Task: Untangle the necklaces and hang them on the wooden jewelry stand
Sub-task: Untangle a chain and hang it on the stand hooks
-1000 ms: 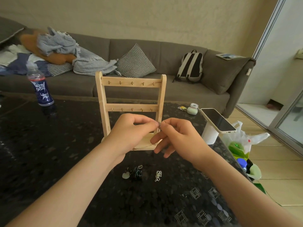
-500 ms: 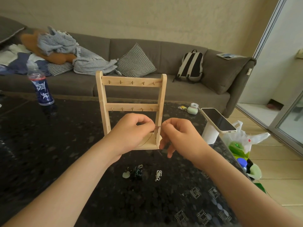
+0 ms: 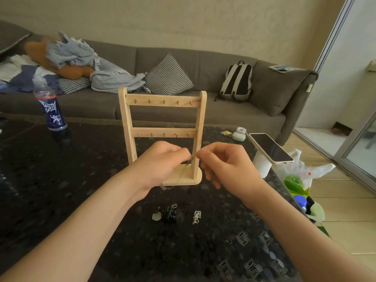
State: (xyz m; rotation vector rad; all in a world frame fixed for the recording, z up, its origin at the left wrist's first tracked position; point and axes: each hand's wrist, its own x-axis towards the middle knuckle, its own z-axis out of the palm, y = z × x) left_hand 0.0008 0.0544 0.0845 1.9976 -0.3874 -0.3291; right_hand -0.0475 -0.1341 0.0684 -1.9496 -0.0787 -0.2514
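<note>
Wooden jewelry stand [image 3: 162, 102] stands upright on the black speckled table [image 3: 61, 180]. Left hand [image 3: 162, 164] and right hand [image 3: 227, 165] are raised just in front of the stand's base, fingertips meeting. Each hand pinches a thin necklace [image 3: 191, 158] between thumb and forefinger; its detail is too fine to read. Nearer the person than the stand, a dark tangled necklace [image 3: 168, 213] with a pale pendant lies on the table. A silver chain [image 3: 196, 216] lies just right of it.

I had only one view, a wide-angle camera worn on the head, facing forward and down across the dark table [image 3: 61, 180]. The wooden stand [image 3: 162, 102] sat centre, near the lens; the sofa [image 3: 203, 64] ran far behind.
</note>
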